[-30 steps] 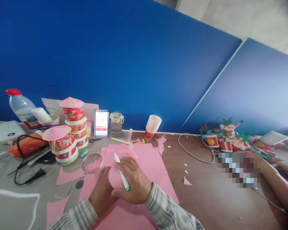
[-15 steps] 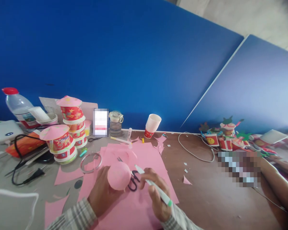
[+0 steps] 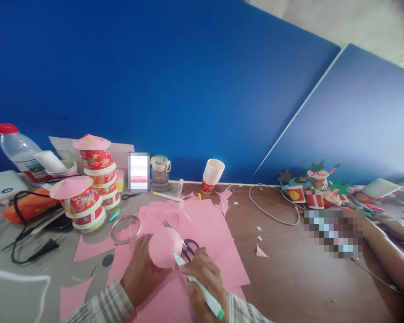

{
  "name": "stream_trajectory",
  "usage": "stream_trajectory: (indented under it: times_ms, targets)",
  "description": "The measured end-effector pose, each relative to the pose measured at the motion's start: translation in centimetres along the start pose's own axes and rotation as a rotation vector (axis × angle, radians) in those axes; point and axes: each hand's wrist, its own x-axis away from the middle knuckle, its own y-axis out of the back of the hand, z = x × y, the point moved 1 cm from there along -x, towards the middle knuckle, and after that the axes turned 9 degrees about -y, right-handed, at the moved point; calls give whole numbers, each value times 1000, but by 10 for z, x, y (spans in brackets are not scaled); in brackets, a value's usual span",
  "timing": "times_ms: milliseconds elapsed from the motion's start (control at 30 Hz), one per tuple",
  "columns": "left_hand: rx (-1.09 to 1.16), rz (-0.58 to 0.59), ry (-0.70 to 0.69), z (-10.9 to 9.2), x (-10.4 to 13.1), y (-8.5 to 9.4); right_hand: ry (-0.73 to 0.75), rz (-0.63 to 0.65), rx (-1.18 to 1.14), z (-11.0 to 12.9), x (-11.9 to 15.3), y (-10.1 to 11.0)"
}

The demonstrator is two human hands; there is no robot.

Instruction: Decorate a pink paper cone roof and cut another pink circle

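Note:
A round pink paper piece [image 3: 164, 248] is held in my left hand [image 3: 143, 271], its fingers closed round the near side and underneath. My right hand [image 3: 204, 280] grips a white marker [image 3: 205, 296] with a green end, and the marker's tip meets the right side of the pink piece. Dark-handled scissors [image 3: 190, 248] lie just beyond my right hand, partly covered. Pink paper sheets [image 3: 218, 242] lie beneath both hands.
Red cup towers with pink tops [image 3: 84, 202] stand at the left, near a silver tape ring [image 3: 125, 229] and a bottle [image 3: 18, 150]. Stacked cups [image 3: 212, 175] stand at the back. Another person's arm [image 3: 387, 255] rests at the right beside a cable [image 3: 256, 202].
My right hand has moved left and brought the marker's tip onto the pink piece. The whole view has shifted slightly.

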Motion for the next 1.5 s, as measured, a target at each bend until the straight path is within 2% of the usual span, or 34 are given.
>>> stream_trajectory:
  times_ms: [333,633,800,933,1033,1233,1500]
  targets:
    - [1,-2,4,-1,-1,0,6,58,12,3,-2,0]
    - [35,9,24,-2,-1,2,-73,87,68,1,-1,0]
    - [46,14,31,0,1,-1,-18,0,49,2,1,-1]
    - [46,-9,55,1,2,-2,-54,-93,-1,1,2,0]
    - [58,-12,61,0,1,-1,-60,-131,67,-8,3,-4]
    - [71,-55,10,-2,1,0,20,-123,273,-29,3,-19]
    - [106,-22,20,0,3,-1,204,-83,318,-25,-1,-18]
